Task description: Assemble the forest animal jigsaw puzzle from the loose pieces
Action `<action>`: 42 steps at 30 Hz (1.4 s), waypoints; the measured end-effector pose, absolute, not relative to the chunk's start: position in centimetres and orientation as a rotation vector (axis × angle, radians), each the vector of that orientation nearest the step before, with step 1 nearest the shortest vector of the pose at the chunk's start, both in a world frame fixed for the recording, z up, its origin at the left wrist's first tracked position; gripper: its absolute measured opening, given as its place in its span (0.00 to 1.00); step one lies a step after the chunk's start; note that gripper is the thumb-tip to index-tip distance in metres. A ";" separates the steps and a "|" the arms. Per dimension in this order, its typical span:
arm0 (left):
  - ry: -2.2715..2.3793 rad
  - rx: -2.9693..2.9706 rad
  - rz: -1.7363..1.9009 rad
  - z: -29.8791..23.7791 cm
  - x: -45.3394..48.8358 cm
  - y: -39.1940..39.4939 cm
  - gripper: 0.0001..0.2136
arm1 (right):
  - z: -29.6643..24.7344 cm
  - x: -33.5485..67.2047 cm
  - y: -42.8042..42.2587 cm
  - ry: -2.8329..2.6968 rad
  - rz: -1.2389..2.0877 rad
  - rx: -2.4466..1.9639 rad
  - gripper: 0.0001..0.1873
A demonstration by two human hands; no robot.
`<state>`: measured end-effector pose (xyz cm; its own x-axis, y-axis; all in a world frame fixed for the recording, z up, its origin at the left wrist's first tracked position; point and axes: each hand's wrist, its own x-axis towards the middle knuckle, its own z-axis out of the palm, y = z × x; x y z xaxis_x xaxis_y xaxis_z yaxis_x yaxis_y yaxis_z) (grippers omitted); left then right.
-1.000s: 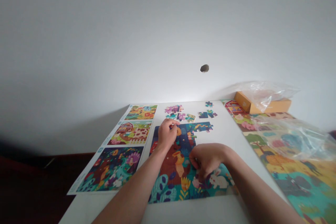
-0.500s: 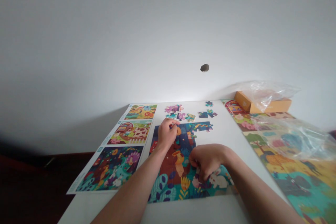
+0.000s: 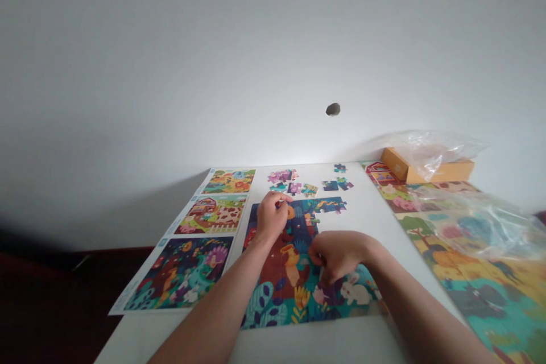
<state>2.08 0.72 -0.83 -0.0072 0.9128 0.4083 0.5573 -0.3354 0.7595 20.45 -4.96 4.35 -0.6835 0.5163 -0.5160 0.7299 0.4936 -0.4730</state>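
A partly assembled jigsaw puzzle (image 3: 273, 267) of a dark forest scene with animals lies on the white table. Over its upper left part rests my left hand (image 3: 273, 216), the index finger stretched to the right and a gap between finger and thumb. My right hand (image 3: 339, 256) is at the puzzle's right side, above the white rabbit. Its fingers are bent and drawn together, pointing down at the puzzle surface; whatever is between them is hidden. Loose puzzle pieces (image 3: 294, 188) lie behind the puzzle, with several more pieces (image 3: 330, 186) further right.
On the left lies a sheet with three reference pictures (image 3: 179, 273). Along the right stretch other colourful assembled puzzles (image 3: 460, 250), partly under clear plastic (image 3: 482, 227). An orange box (image 3: 443, 172) with a plastic bag stands at the back against the wall (image 3: 170, 68).
My right hand has shifted slightly up and away from me, showing more of the rabbit and the pink flower. The left hand stays in place.
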 end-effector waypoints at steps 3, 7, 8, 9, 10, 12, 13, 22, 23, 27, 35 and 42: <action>1.525 1.896 1.280 -0.8 2.1 0.7 0.13 | 4.4 20.4 -5.0 2.435 -0.989 1.061 0.14; 1.533 1.892 1.279 -0.7 2.2 0.7 0.13 | 4.7 20.3 -5.2 2.436 -1.004 1.052 0.12; 1.532 1.894 1.281 -0.7 2.2 0.7 0.13 | 4.8 20.2 -5.2 2.449 -1.004 1.063 0.12; 1.529 1.897 1.283 -0.7 2.2 0.7 0.13 | 4.9 20.2 -5.2 2.468 -1.002 1.082 0.12; 1.526 1.900 1.284 -0.7 2.2 0.7 0.13 | 4.9 20.1 -5.2 2.490 -0.998 1.105 0.12; 1.521 1.904 1.285 -0.8 2.2 0.8 0.13 | 4.8 19.9 -5.2 2.522 -0.977 1.144 0.13; 1.521 1.905 1.284 -0.8 2.2 0.8 0.13 | 4.8 19.9 -5.2 2.528 -0.966 1.152 0.13; 1.506 1.911 1.299 -0.7 2.1 0.8 0.13 | 4.5 19.6 -5.4 2.543 -0.949 1.133 0.15; 1.504 1.912 1.299 -0.8 2.2 0.8 0.13 | 4.6 19.7 -5.4 2.536 -0.952 1.134 0.15; 1.501 1.912 1.290 -0.8 2.2 0.7 0.13 | 4.8 20.3 -5.2 2.487 -0.988 1.117 0.15; 1.483 1.893 1.319 -0.8 2.2 0.7 0.12 | 4.2 20.8 -4.8 2.358 -1.035 1.074 0.17; 0.817 1.326 1.112 0.9 2.2 -0.7 0.04 | 4.3 20.6 -5.0 2.370 -1.034 1.078 0.16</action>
<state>2.15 -0.70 0.90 0.3055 0.9424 0.1362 -0.1521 -0.0929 0.9840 20.59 -4.98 4.31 -0.6551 0.5090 -0.5583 0.7555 0.4479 -0.4781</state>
